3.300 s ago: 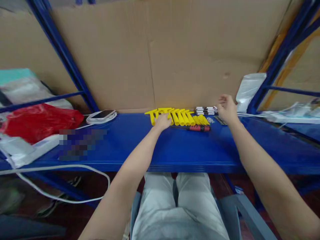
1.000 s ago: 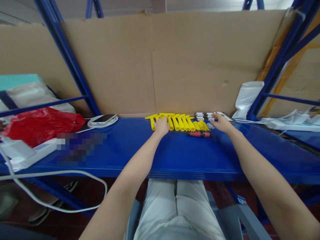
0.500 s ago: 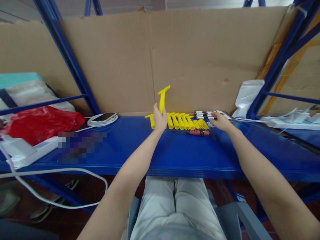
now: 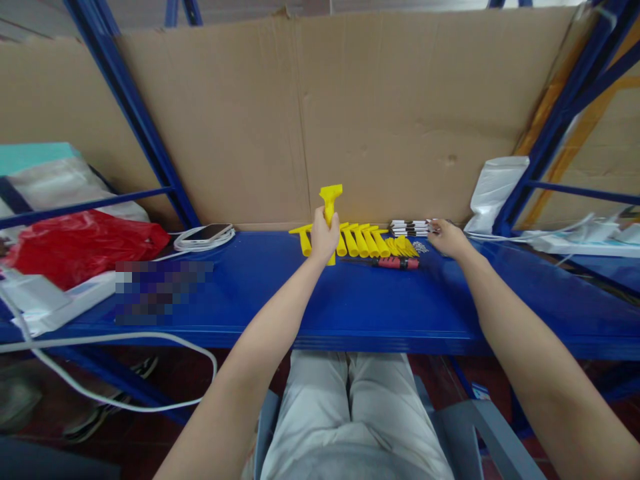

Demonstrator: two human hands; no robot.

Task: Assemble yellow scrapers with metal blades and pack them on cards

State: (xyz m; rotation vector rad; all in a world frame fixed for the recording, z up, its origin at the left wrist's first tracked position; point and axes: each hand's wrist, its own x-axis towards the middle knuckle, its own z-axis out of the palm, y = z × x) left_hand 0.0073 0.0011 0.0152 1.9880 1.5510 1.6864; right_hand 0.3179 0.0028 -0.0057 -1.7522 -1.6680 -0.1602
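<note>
My left hand (image 4: 325,237) is wrapped round the handle of a yellow T-shaped piece (image 4: 331,195), its wide head pointing up. Behind and beside that hand, a row of similar yellow pieces (image 4: 361,241) lies on the blue table (image 4: 370,300), with small flat yellow parts (image 4: 403,247) at its right end. My right hand (image 4: 447,239) is closed at the right end of a stack of black-and-white pieces (image 4: 409,228); what its fingertips pinch is too small to tell. Small metal bits (image 4: 421,247) lie left of it. A red-handled screwdriver (image 4: 397,264) lies in front.
At the left are a phone (image 4: 213,232) on a coiled white cable, a red plastic bag (image 4: 90,243) and a white power strip (image 4: 80,303). A white pouch (image 4: 496,193) leans at the back right, near a blue post. Cardboard (image 4: 210,127) stands behind the table.
The yellow piece in my left hand has turned and come lower, its head now broader to view. My right hand has shifted slightly right and its fingers have drawn together.
</note>
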